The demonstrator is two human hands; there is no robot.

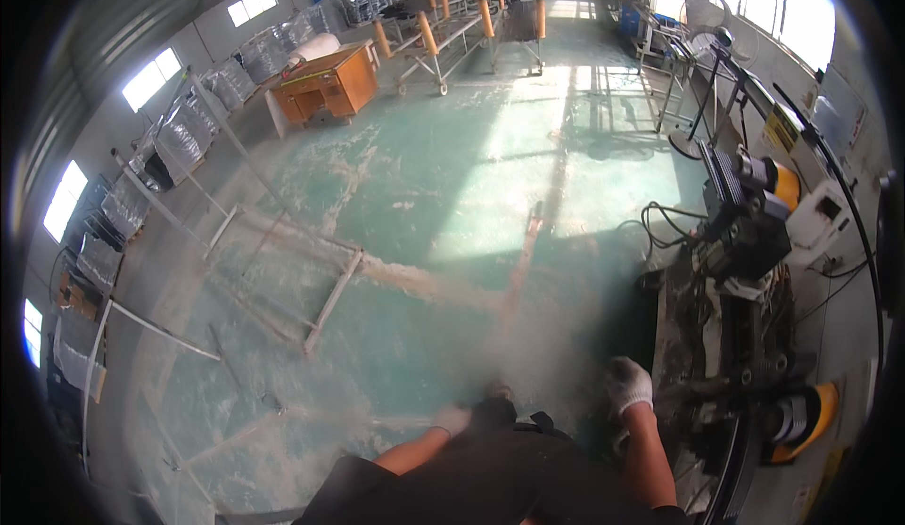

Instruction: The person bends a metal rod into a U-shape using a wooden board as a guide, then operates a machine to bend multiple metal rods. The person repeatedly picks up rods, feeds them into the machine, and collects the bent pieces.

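Note:
My right hand, in a white work glove, hangs low beside the machine at the right. Its fingers look curled in, and whatever they may hold is hidden. Close to that hand stands a dark, greasy metal machine bed with a black motor unit on it. At the front of my dark clothing is my left hand, pale and blurred, its fingers hidden. A hazy smear covers the middle of the picture near both hands.
Left, a pale metal frame rests on the green floor. Ahead stand a wooden desk and wheeled racks with orange rollers. Wrapped stacks line the left wall. A pedestal fan and loose black cables are at the right.

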